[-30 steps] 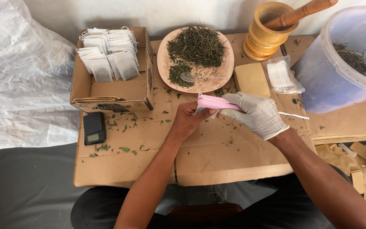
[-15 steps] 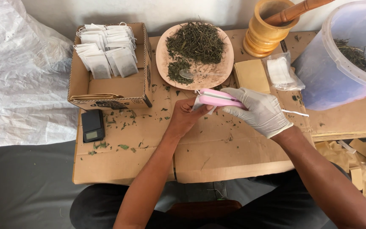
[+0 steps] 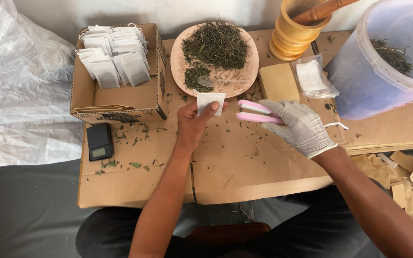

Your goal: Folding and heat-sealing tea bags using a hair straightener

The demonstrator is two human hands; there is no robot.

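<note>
Just below the plate (image 3: pixel 178 71) of dried herbs, the left hand (image 3: pixel 194 125) pinches a white sachet (image 3: pixel 210 101); the gloved right hand (image 3: pixel 298 126) grips a pink sealer (image 3: pixel 255 112) beside it.

Bright even daylight, soft shadows, sharp

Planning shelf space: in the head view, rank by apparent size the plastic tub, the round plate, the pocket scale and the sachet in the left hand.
Largest to smallest:
1. plastic tub, though cut off by the frame edge
2. round plate
3. pocket scale
4. sachet in the left hand, partly hidden by the fingers, so close to the scale.
</note>
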